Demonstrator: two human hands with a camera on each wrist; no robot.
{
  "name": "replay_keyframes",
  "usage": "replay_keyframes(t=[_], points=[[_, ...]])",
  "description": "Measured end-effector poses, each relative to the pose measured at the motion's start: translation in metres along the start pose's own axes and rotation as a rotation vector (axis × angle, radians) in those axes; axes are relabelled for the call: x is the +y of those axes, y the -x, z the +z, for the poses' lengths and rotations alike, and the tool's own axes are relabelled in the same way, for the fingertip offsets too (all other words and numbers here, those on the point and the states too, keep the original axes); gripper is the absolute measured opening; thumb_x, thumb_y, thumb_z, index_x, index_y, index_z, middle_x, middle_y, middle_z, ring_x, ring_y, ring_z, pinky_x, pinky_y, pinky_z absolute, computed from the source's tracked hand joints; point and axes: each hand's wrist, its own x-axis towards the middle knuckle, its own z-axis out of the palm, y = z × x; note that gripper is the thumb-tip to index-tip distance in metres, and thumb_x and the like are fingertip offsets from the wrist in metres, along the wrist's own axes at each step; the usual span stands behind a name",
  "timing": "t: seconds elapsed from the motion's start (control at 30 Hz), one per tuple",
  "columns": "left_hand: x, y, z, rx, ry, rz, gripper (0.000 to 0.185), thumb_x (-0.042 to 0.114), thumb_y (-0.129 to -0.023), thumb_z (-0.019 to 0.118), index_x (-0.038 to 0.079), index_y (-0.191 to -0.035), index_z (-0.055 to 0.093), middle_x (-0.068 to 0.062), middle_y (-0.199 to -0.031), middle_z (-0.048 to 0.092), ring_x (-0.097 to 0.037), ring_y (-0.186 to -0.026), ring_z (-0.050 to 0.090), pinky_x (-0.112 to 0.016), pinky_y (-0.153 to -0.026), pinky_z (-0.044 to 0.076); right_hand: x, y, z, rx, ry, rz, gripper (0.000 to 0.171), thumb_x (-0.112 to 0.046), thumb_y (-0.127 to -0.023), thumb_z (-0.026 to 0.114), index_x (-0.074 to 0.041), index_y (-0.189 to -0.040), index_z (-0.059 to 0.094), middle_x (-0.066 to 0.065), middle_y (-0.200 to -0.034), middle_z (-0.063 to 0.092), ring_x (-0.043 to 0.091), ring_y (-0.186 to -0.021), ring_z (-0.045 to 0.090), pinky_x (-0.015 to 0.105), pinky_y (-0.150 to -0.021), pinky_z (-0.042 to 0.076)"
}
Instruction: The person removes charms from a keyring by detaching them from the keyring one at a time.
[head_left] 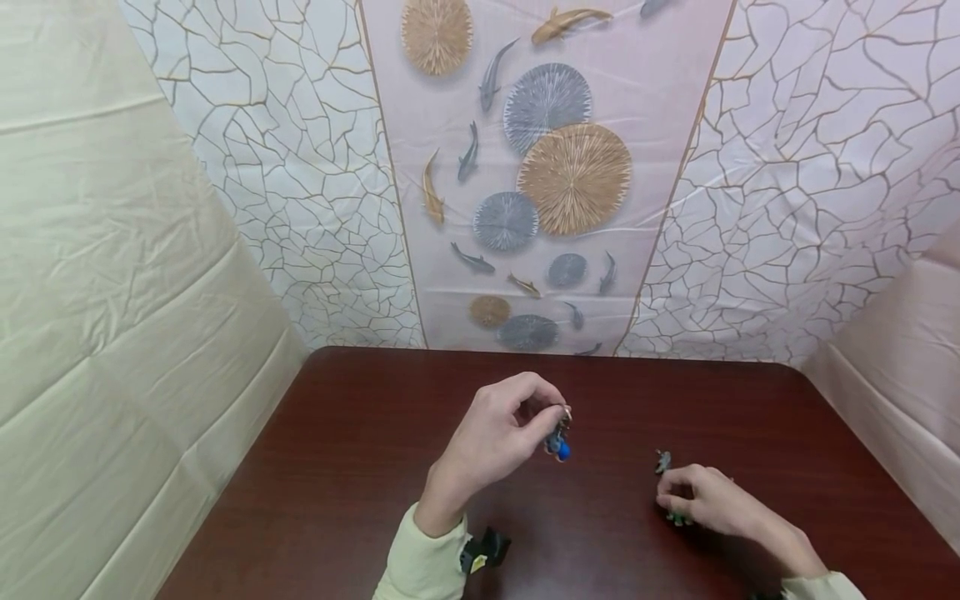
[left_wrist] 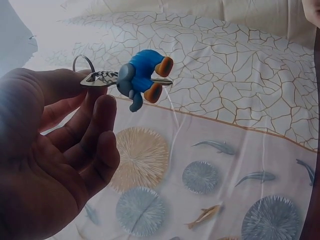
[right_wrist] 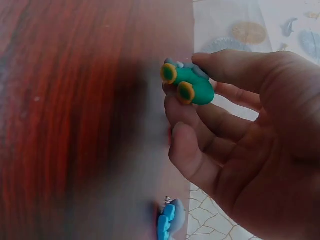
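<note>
My left hand (head_left: pixel 495 433) is raised above the table and pinches a keychain by its metal fittings. From it hangs a small figurine (left_wrist: pixel 145 65) with a blue body, grey head part and orange feet; a metal ring (left_wrist: pixel 82 62) stands up by the thumb. On the right, my right hand (head_left: pixel 708 496) is low over the table, thumb and fingers pinching a green figurine (right_wrist: pixel 200 90) with orange-rimmed feet. Just beyond that hand, a third figurine (head_left: pixel 663 462), grey and light blue, lies on the table; the right wrist view shows a bit of chain at its end.
The dark reddish-brown table (head_left: pixel 337 467) has rounded far corners. Behind it hangs a patterned cloth (head_left: pixel 525 267) with fish and round motifs, and plain cream cloth (head_left: pixel 112 292) covers the left side. A black strap device (head_left: pixel 487 548) sits at my left wrist.
</note>
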Motion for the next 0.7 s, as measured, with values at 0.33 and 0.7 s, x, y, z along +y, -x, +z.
replay_keyframes(t=[0.33, 0.7], points=[[-0.001, 0.000, 0.001, 0.013, 0.017, 0.017, 0.006, 0.007, -0.091, 0.067, 0.013, -0.091, 0.065, 0.005, -0.085, 0.069, 0.004, -0.066, 0.059, -0.016, -0.057, 0.051, 0.003, 0.001, -0.001, -0.009, 0.042, 0.078, 0.012, -0.027, -0.093, 0.066, -0.022, -0.082, 0.064, -0.012, -0.070, 0.055, -0.002, -0.055, 0.045, 0.021, -0.051, 0.038], [-0.002, -0.001, 0.001, 0.008, -0.003, 0.027, 0.005, 0.009, -0.091, 0.068, 0.013, -0.091, 0.066, 0.004, -0.086, 0.070, 0.004, -0.067, 0.058, -0.014, -0.058, 0.050, -0.008, 0.002, -0.021, 0.113, 0.178, 0.048, 0.010, -0.026, -0.093, 0.066, -0.022, -0.085, 0.061, -0.012, -0.071, 0.051, -0.002, -0.060, 0.041, 0.020, -0.054, 0.036]])
